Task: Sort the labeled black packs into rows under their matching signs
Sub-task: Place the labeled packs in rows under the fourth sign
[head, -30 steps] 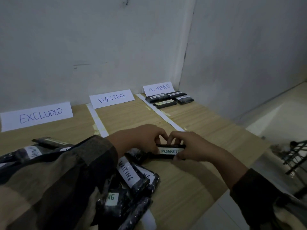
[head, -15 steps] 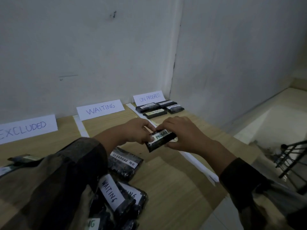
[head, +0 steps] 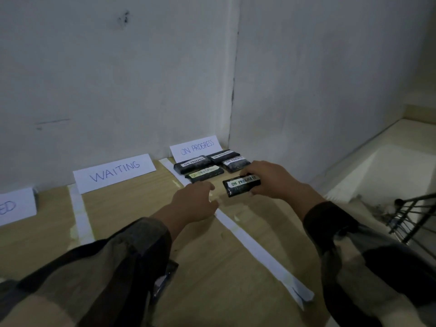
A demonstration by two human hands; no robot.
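Currently, at the 9 o'clock edge of the view, a white paper sign cut off by the frame (head: 14, 206) stands on the light wooden table (head: 141, 208). The white paper WAITING sign (head: 114, 172) is next along the wall.

The left hand (head: 195, 201) is near centre, fingers loosely extended, holding nothing. Contact with the table cannot be confirmed. It covers part of the white paper strip (head: 247, 241) that bounds the rightmost zone.

At 12 o'clock of that hand, the white paper ON PROGRESS sign (head: 194, 147) stands against the wall. Four black labelled packs (head: 204, 173) lie in two pairs just in front of it.

The right hand (head: 271, 182) grips the black wrapped pack with the white ON PROGRESS label (head: 241, 185) by its right end, fingers over the far edge and thumb on the near edge.

Critical relation: this pack is at 5 o'clock of the placed group, just beside the nearer right-hand pack. Contact between them cannot be determined. Its long axis runs from 8 to 2 o'clock, parallel to the placed packs.

The next free position appears to be directly beneath it, so a straight set-down without rotation should suffice. The left hand is at 9 o'clock of the pack, near but apart.
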